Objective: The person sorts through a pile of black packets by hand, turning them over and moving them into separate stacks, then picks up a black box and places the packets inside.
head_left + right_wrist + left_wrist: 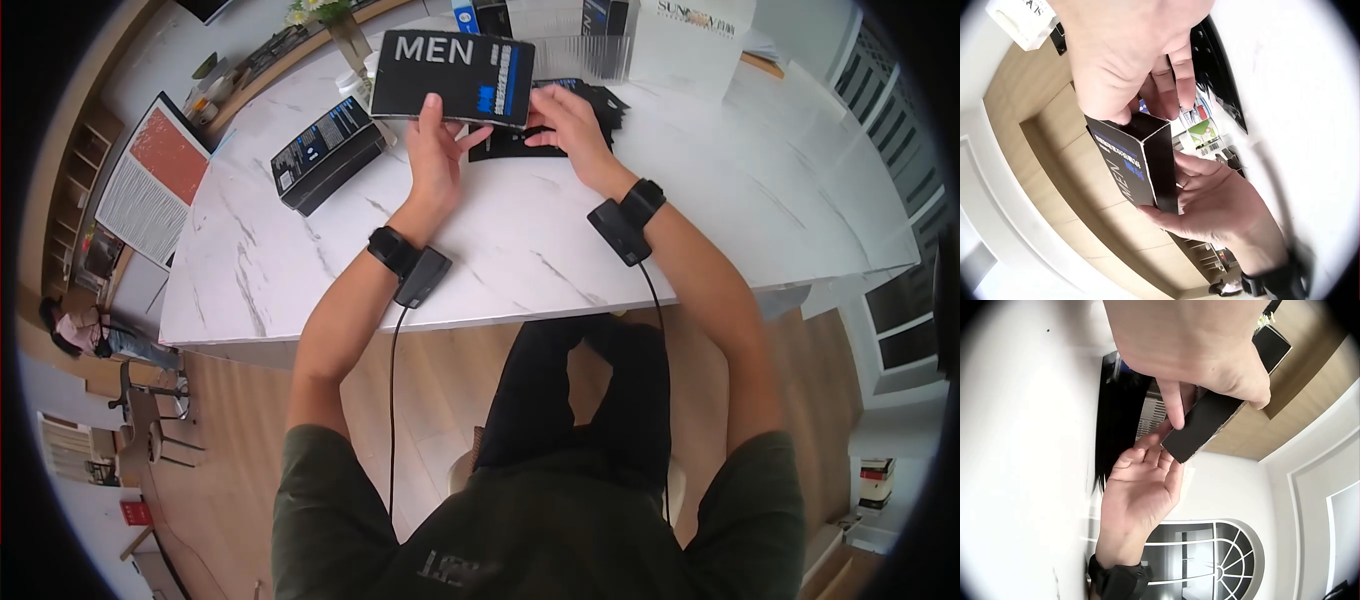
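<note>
A flat black carton marked "MEN" (430, 80) is held up over the table, its printed front tilted toward me. My left hand (434, 165) grips its lower left part, thumb on the front and fingers underneath. At the right end, my right hand (572, 125) pinches the edge. In the right wrist view that end of the carton (1159, 164) looks dark and hollow, with the right thumb (1124, 116) at its rim. Behind the hands lie several flat black packets (612, 103), partly covered by the carton and right hand.
Another black box (325, 155) lies at the left on the marble-patterned table (480, 270). Toward the back stand a clear ribbed container (600, 62), a white paper bag (690, 45) and flowers (310, 10). Cables (392, 420) hang from both wrist cameras. A person (95, 335) is far left.
</note>
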`<state>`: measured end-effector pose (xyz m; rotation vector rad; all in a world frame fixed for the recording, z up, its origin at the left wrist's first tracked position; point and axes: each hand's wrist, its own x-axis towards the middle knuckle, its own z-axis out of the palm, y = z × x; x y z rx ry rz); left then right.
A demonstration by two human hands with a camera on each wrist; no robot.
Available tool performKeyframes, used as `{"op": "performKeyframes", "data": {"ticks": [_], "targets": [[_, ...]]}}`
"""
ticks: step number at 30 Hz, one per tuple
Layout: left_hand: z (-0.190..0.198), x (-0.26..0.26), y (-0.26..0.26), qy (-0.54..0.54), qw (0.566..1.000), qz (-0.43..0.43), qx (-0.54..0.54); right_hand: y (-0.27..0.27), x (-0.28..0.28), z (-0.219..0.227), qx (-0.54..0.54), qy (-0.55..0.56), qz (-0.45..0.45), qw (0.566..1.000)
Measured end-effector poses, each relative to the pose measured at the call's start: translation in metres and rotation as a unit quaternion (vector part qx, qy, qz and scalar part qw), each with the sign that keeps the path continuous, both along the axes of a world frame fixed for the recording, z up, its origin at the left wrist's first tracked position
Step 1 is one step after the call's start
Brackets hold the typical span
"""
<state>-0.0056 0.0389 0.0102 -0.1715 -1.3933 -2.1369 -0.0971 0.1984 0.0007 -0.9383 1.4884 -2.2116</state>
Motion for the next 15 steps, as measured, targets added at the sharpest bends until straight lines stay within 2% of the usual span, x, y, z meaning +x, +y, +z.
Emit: {"op": "performKeyframes", "data": {"ticks": [3, 13, 15], "targets": [[-0.002, -0.001, -0.005, -0.008, 0.999, 0.011, -0.046, 0.001, 0.002, -0.003, 0.008, 0.022, -0.006, 1.000], [-0.002, -0.001, -0.004, 0.012, 0.996, -0.051, -0.067, 0.006, 0.004, 0.006, 0.067, 0.049, 0.003, 0.997], [0.000, 0.001, -0.003, 0.023, 0.997, -0.032, -0.066, 0.005, 0.005, 0.008, 0.074, 0.059, 0.009, 0.996]]}}
